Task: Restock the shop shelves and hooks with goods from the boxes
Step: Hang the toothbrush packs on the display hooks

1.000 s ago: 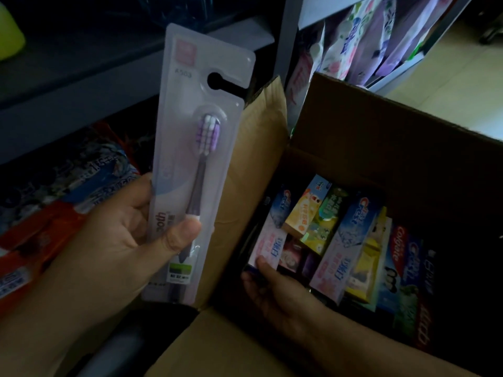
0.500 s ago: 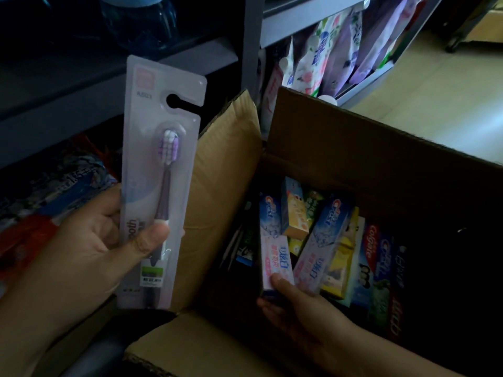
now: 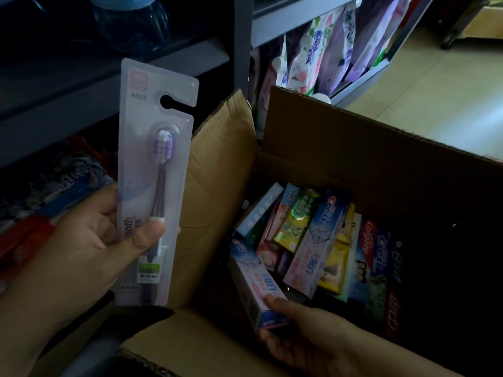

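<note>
My left hand (image 3: pixel 89 248) grips a packaged purple toothbrush (image 3: pixel 155 180) upright, thumb pressed across the lower part of the pack. To its right stands an open cardboard box (image 3: pixel 367 148) holding several toothpaste cartons (image 3: pixel 313 240) on end. My right hand (image 3: pixel 302 336) reaches into the box at its near side and holds a pink and blue toothpaste carton (image 3: pixel 255 284) by its near end, tilted up out of the row.
Grey metal shelves (image 3: pixel 109 85) rise on the left, with red and blue packs (image 3: pixel 40 208) on the lower level. A second shelf (image 3: pixel 362 77) behind the box holds several soft refill pouches (image 3: pixel 321 50). Pale floor tiles (image 3: pixel 435 85) lie at the upper right.
My right hand took hold of the pink and blue carton and drew it up and towards me, out of the row. The toothbrush pack has stayed in my left hand.
</note>
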{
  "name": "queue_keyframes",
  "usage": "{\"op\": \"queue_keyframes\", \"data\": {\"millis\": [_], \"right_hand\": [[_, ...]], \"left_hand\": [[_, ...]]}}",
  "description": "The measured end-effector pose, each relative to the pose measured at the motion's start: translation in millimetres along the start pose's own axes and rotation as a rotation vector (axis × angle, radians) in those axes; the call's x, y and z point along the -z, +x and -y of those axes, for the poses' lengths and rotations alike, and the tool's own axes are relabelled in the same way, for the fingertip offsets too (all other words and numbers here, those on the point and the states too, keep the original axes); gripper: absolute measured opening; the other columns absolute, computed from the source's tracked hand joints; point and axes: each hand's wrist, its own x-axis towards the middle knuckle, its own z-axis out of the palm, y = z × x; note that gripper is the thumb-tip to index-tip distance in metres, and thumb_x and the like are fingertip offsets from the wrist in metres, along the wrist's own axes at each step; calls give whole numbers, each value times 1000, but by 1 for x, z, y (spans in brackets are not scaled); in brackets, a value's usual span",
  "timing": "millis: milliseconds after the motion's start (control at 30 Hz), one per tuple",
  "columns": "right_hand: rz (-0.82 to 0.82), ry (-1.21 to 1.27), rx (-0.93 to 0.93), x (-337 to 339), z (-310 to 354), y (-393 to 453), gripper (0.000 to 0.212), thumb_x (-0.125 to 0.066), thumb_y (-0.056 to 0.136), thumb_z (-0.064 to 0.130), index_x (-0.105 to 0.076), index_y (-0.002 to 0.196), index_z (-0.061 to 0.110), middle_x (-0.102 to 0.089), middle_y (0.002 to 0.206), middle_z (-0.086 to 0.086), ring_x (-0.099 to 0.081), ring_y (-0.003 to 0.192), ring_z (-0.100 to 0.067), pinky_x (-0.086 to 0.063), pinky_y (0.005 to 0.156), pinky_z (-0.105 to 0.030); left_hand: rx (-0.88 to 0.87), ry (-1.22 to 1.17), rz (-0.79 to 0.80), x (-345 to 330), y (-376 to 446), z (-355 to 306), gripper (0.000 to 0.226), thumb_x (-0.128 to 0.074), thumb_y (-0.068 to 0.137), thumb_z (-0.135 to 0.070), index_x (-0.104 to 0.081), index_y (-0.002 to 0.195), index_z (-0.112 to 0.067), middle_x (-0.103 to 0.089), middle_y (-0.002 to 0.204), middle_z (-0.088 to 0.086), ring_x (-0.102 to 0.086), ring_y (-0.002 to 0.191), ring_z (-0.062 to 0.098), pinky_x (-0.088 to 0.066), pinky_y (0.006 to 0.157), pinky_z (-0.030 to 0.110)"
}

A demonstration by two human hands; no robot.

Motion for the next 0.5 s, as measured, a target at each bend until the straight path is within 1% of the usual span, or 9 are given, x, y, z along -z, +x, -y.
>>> {"op": "queue_keyframes", "data": {"millis": [67,167,267,333,367,400,433,467,500], "right_hand": [[19,-11,-3,4,0,-2,38,-75,78,15,-60,109,-2,-68,80,-24,-65,64,-29,-57,57,-33],[31,-22,14,10,-1,-9,40,-75,76,15,-60,108,-3,-68,80,-24,-65,65,-29,-56,61,-34],[28,-20,90,17,-2,-23,44,-75,71,15,-59,108,-3,-68,79,-24,-65,64,-28,-57,61,-34],[27,-7,174,23,-2,-32,48,-74,66,16,-58,108,-3,-70,78,-22,-67,63,-26,-59,60,-33],[14,12,221,26,-2,-35,47,-73,66,16,-59,106,-3,-71,78,-21,-68,64,-25,-59,63,-33],[-7,44,269,29,-2,-36,42,-72,68,15,-59,104,-3,-72,77,-20,-69,65,-24,-59,66,-33],[-34,84,317,32,-1,-36,35,-71,72,14,-60,101,-2,-73,77,-18,-70,67,-23,-59,70,-34],[-67,126,360,36,0,-33,27,-69,78,12,-61,99,-2,-73,76,-17,-71,70,-23,-59,71,-34],[-102,163,396,40,2,-29,20,-67,83,11,-61,98,-2,-74,76,-15,-71,73,-23,-59,71,-34]], "left_hand": [[-16,10,12,1,1,4,61,-74,40,-80,-69,89,-45,-75,80,-9,-72,66,8,-56,47,22],[-10,30,45,5,2,8,46,-77,49,-69,-69,88,-46,-76,79,-8,-72,66,8,-57,46,27],[-43,41,60,1,1,4,47,-77,50,-70,-69,88,-45,-76,80,-7,-72,66,10,-57,50,22],[17,11,35,4,2,11,22,-74,64,-46,-69,85,-44,-75,78,-7,-72,65,10,-56,49,20],[43,-9,31,5,4,12,19,-70,67,-35,-70,85,-41,-75,77,-8,-71,63,9,-56,49,20],[60,17,45,12,9,25,22,-71,67,-33,-70,89,-35,-75,77,-8,-71,63,8,-56,50,20],[87,23,95,19,10,36,37,-79,61,-42,-68,94,-28,-76,78,-7,-71,62,7,-57,53,21],[112,11,135,25,10,44,63,-85,50,-57,-66,100,-23,-76,78,-5,-70,62,7,-59,58,25],[162,20,129,25,13,42,77,-85,42,-65,-65,102,-22,-75,78,-7,-69,63,5,-61,65,29]]}}
